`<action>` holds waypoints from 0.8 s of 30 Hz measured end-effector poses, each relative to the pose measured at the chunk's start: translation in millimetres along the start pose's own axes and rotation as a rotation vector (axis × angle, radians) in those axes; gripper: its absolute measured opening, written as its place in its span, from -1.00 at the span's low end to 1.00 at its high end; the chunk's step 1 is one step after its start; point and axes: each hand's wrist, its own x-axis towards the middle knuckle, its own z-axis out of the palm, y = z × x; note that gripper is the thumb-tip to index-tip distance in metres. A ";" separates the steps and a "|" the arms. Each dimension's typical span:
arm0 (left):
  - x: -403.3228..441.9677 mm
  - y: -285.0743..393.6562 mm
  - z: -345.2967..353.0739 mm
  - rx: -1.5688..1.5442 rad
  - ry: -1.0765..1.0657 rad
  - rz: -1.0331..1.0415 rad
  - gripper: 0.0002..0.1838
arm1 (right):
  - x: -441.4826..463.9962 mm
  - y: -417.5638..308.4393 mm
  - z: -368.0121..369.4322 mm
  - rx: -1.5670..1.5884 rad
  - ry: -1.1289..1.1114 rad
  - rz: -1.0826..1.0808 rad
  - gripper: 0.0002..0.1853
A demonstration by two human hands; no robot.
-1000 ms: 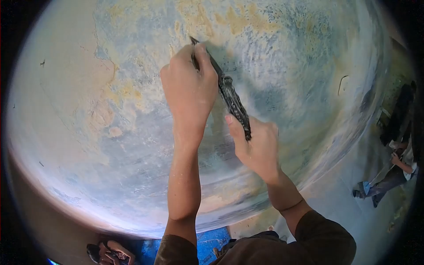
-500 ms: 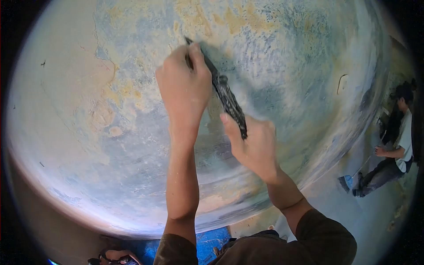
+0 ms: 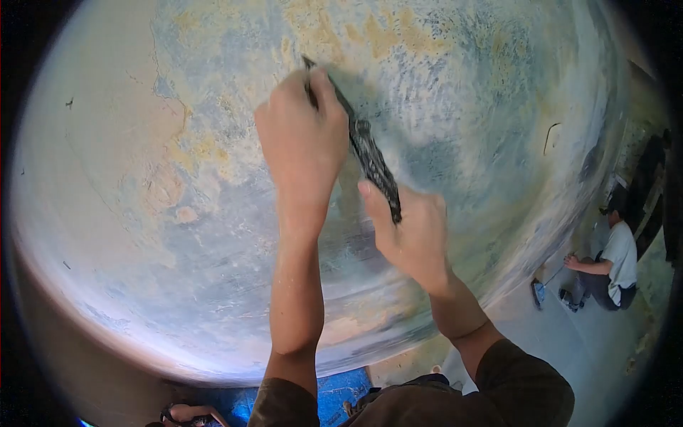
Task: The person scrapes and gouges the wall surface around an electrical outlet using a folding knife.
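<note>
A dark, narrow trowel, smeared with grey, slants across the mottled blue, grey and ochre wall and appears nearly edge-on. Near its upper end, my left hand is closed around the blade, the pointed tip showing just above the fingers. My right hand grips the lower end, thumb extended along the side. The trowel lies close against the wall; its exact contact is hidden behind my hands. Both hands are slightly blurred.
At the right, a person crouches low on the floor by a blue-ended tool. Another person's arm shows at the lower left. A blue sheet lies below me. A bent piece sticks from the wall.
Both hands and the trowel have shifted slightly right along the wall, the left hand a little more. The person at the right has moved left and sunk lower.
</note>
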 end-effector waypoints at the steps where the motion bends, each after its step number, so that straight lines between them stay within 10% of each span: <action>1: -5.3 -0.9 -1.4 0.000 -0.010 -0.010 -0.68 | -5.4 0.6 0.5 0.015 -0.011 0.011 -0.55; 24: -16.9 5.4 16.5 -0.059 -0.060 -0.052 -0.66 | -17.3 9.5 -11.4 -0.100 -0.017 0.118 -0.54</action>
